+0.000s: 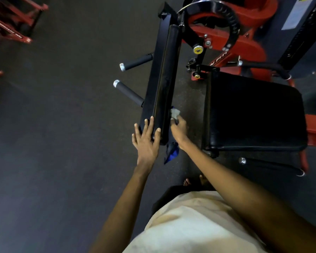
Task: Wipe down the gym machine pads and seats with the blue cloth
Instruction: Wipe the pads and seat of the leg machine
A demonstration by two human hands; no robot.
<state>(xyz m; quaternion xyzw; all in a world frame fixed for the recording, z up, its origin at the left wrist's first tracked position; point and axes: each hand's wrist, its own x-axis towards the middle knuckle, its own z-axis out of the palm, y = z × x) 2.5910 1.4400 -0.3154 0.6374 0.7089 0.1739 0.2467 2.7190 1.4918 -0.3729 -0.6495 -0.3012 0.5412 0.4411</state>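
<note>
A long black pad of a red gym machine runs away from me in the middle of the view. My left hand lies flat on its near end with fingers spread. My right hand grips the blue cloth against the pad's right side; a pale corner of the cloth sticks out above the fingers and a blue end hangs below the wrist. To the right lies the black seat.
Two black handles with silver caps jut out left of the pad. The red frame and round black cam stand behind the seat. Another red machine is at the top left. Dark rubber floor spreads left; my feet show below.
</note>
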